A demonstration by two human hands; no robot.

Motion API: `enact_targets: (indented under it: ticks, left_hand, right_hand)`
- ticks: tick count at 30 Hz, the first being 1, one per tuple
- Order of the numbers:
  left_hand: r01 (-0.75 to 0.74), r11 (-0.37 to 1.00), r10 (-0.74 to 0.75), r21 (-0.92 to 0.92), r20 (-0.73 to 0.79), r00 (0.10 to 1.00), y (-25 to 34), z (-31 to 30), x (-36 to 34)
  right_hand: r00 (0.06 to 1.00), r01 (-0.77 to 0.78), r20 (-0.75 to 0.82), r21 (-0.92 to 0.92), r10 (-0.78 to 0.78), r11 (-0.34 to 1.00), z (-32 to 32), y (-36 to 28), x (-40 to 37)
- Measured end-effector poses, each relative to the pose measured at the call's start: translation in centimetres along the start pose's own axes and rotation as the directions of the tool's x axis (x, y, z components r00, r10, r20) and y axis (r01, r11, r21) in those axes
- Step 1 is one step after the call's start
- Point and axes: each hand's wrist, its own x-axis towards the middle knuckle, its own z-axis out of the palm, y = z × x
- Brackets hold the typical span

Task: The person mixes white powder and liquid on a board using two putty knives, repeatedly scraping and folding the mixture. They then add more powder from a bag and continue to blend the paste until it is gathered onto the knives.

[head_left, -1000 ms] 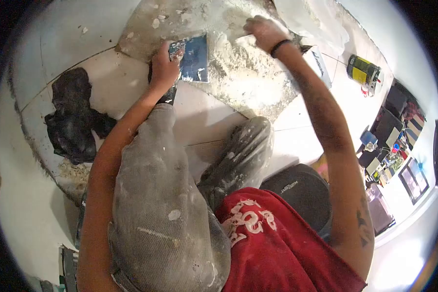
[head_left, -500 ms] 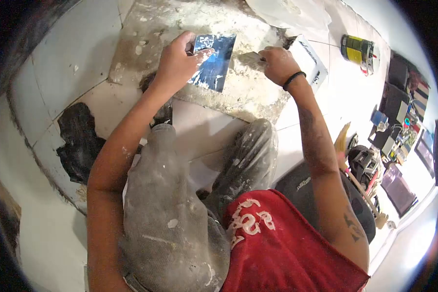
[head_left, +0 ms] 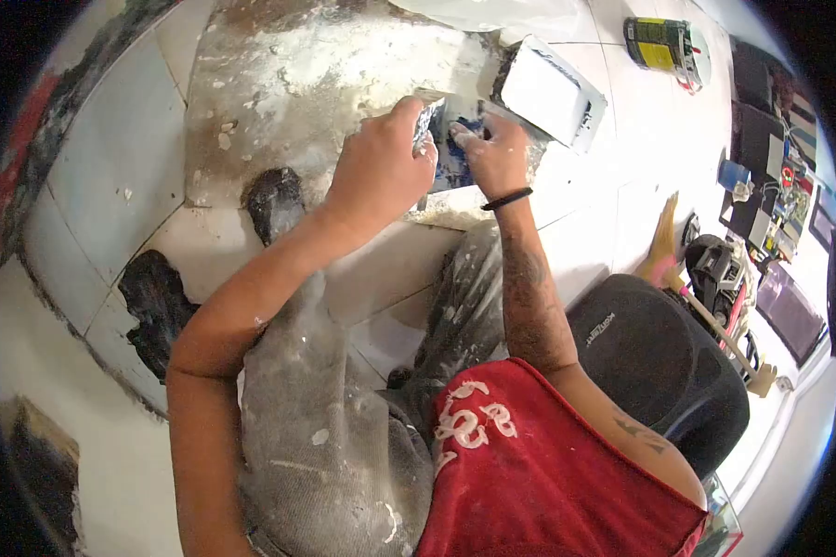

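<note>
My left hand [head_left: 381,176] is closed around the edge of a thin blue plate [head_left: 450,170] smeared with white putty. The plate is tilted, and part of it is hidden behind my fingers. My right hand [head_left: 497,158] has its fingers curled against the blue face, close to my left fingers. The putty knife seen earlier in that hand is mostly hidden now. Both hands are above a putty-spattered board [head_left: 269,111] on the floor. Just beyond my right hand stands a white rectangular container [head_left: 546,91] with dark smears along its edge.
A bucket with a yellow and dark label [head_left: 655,44] lies at the upper right. Translucent plastic sheeting [head_left: 492,13] is at the top. A black speaker-like case [head_left: 659,362] stands beside my right arm, near a broom [head_left: 662,237]. Dark sheet material [head_left: 149,306] lies at left.
My right hand has moved left to the blue plate, and my left hand has moved slightly right and down. The plate has turned from facing up to tilted.
</note>
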Motion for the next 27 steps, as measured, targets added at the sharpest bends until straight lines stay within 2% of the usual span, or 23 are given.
enact_targets:
  ticks: [1, 2, 3, 5, 10, 13, 14, 15, 18, 21, 22, 25, 26, 27]
  left_hand:
    - [-0.011, 1.000, 0.011, 0.007, -0.007, 1.000, 0.2, 0.4, 0.1]
    - [-0.024, 1.000, 0.024, 0.014, -0.016, 1.000, 0.4, 0.8, 0.2]
    - [-0.027, 0.999, 0.027, 0.024, -0.012, 1.000, 0.3, 1.2, 0.4]
    - [-0.026, 0.999, 0.027, 0.045, -0.009, 1.000, -0.4, 1.9, 1.2]
    - [0.004, 0.996, -0.004, 0.086, 0.003, 1.000, -1.9, 2.5, 3.1]
    - [0.070, 0.991, -0.076, 0.115, 0.043, 0.996, -2.9, 2.0, 3.6]
    - [0.130, 0.985, -0.136, 0.110, 0.050, 0.989, -2.6, 1.5, 3.5]
    - [0.118, 0.987, -0.120, 0.108, 0.010, 0.993, -2.5, 1.1, 3.4]
    - [0.071, 0.986, -0.058, 0.152, -0.092, 0.994, -2.2, 0.1, 3.3]
    - [-0.053, 0.985, 0.066, 0.162, -0.074, 0.995, -0.8, -0.9, 3.2]
    - [-0.038, 0.982, 0.048, 0.183, -0.048, 0.998, -0.2, -1.0, 3.1]
    - [-0.263, 0.922, 0.280, 0.283, -0.019, 0.960, 0.3, -0.6, 2.6]
    - [-0.342, 0.896, 0.379, 0.284, -0.085, 0.922, 0.6, -0.3, 2.3]
    - [-0.341, 0.890, 0.373, 0.304, -0.050, 0.927, 0.7, 0.1, 2.2]
  right_hand:
    - [1.000, -0.002, -0.022, 0.044, 0.003, 0.999, 0.0, -0.6, -0.1]
    - [0.991, 0.120, -0.055, -0.022, -0.121, 0.993, 0.4, -0.2, 0.2]
    - [0.989, 0.133, -0.062, -0.049, -0.136, 0.990, 0.5, -0.6, 0.3]
    - [0.992, 0.122, -0.026, -0.027, -0.123, 0.992, 0.3, -1.0, 0.2]
    - [0.991, 0.132, 0.008, -0.137, -0.132, 0.982, -0.7, -0.6, -0.9]
    - [0.986, 0.164, -0.020, -0.143, -0.168, 0.976, -2.3, 0.2, -1.6]
    - [0.990, 0.142, 0.024, -0.227, -0.140, 0.963, -3.0, 0.6, -1.6]
    - [0.972, 0.203, -0.060, -0.269, -0.227, 0.942, -3.1, 1.5, -1.6]
    - [0.967, 0.215, -0.058, -0.326, -0.247, 0.920, -3.4, 2.7, -1.4]
    - [0.868, 0.445, -0.032, -0.395, -0.496, 0.804, -2.6, 3.8, -1.1]
    - [0.857, 0.457, -0.021, -0.429, -0.514, 0.779, -2.1, 3.9, -1.0]
    - [0.830, 0.503, -0.027, -0.391, -0.556, 0.770, -0.9, 3.5, -0.6]
    - [0.810, 0.531, -0.051, -0.360, -0.584, 0.767, -0.5, 3.4, -0.4]
    - [0.789, 0.558, -0.075, -0.329, -0.610, 0.762, 0.0, 3.3, -0.3]
